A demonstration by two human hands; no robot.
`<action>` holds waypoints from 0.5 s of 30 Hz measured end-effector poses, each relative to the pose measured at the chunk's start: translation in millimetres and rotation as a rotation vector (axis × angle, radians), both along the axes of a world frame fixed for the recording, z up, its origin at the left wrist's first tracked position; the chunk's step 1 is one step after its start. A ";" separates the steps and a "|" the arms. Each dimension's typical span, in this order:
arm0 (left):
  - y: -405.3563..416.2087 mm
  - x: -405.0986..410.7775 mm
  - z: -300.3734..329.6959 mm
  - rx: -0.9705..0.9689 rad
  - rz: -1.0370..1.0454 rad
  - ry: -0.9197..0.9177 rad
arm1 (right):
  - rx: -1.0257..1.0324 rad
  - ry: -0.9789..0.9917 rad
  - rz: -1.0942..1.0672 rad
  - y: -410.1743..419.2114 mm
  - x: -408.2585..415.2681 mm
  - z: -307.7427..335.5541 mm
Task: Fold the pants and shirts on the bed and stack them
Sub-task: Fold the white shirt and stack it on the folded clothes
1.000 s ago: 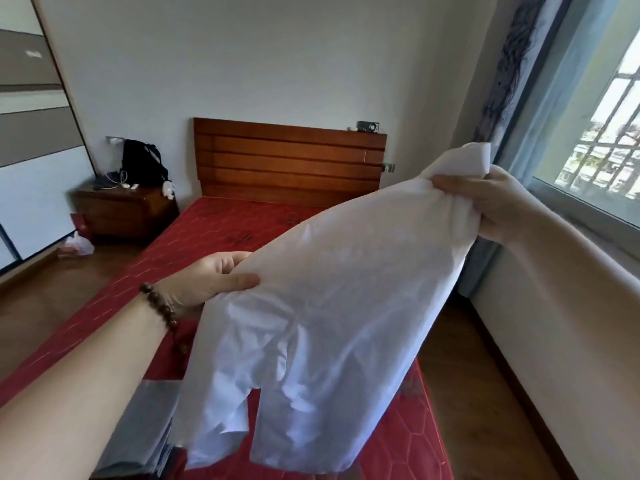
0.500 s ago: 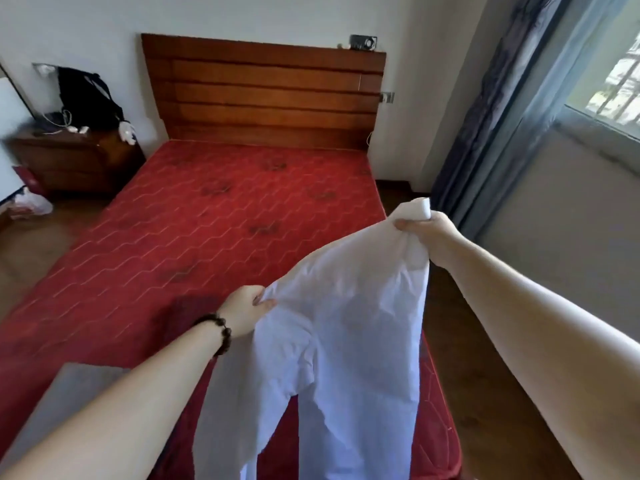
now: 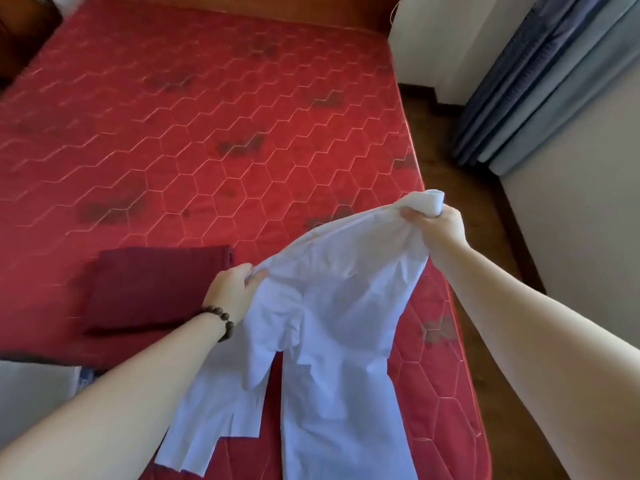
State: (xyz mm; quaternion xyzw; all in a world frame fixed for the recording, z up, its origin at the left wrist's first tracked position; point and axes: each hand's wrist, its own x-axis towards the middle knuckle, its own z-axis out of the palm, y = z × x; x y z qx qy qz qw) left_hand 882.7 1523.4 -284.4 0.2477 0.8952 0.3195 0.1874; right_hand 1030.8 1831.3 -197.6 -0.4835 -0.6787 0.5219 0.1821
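Garment: white pants (image 3: 332, 327) held up over the bed (image 3: 207, 150)
Left hand (image 3: 232, 292): pinching waistband
Right hand (image 3: 437, 226): clutching far corner
Folded: maroon piece (image 3: 152, 289) alongside
Risk: legs twist, crooked fold

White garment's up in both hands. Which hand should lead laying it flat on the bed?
Probably the left. The left hand grips the white garment over open red mattress, beside the folded maroon cloth; the right hand holds its end near the bed's edge.

A folded cloth (image 3: 152, 289) lay on the bed (image 3: 242, 133), left of the held-up pants (image 3: 332, 323); curtains (image 3: 540, 81) hung to the right.
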 end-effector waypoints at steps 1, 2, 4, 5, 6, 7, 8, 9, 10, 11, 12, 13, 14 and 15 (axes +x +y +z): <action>7.0 -7.8 -8.7 0.008 0.004 0.011 | 0.007 -0.003 -0.001 7.8 -9.6 -9.3; 14.3 -16.0 -16.5 0.018 0.014 0.019 | 0.019 -0.001 0.001 14.8 -20.2 -17.0; 30.4 -33.9 -30.0 0.032 0.045 0.034 | 0.060 0.004 0.028 34.0 -42.7 -31.0; 38.4 -43.1 -37.3 0.028 0.064 0.048 | 0.067 0.008 0.029 44.7 -56.3 -37.7; 46.0 -52.2 -43.8 0.011 0.090 0.073 | 0.066 -0.006 0.043 55.8 -71.0 -45.8; 53.3 -60.3 -50.6 -0.018 0.122 0.103 | 0.062 -0.052 0.087 67.0 -87.0 -55.2; 61.4 -67.5 -58.3 -0.073 0.160 0.142 | 0.056 -0.102 0.089 74.5 -100.3 -64.6; 69.5 -73.1 -66.9 -0.159 0.196 0.185 | 0.100 -0.222 0.070 83.8 -109.6 -77.8; 76.9 -76.6 -76.3 -0.247 0.222 0.224 | 0.102 -0.295 0.069 90.1 -113.3 -92.9; 84.1 -79.1 -86.7 -0.306 0.220 0.248 | 0.114 -0.398 0.136 92.7 -113.6 -107.9; 87.4 -77.7 -94.5 -0.321 0.191 0.265 | 0.148 -0.445 0.189 89.9 -106.0 -123.9; 93.7 -78.3 -105.5 -0.307 0.144 0.289 | 0.195 -0.511 0.237 88.8 -100.7 -142.2; 100.6 -79.1 -117.6 -0.293 0.090 0.305 | 0.206 -0.540 0.281 88.4 -94.4 -164.2; 106.6 -80.0 -129.9 -0.291 0.044 0.303 | 0.203 -0.582 0.360 86.7 -88.9 -184.9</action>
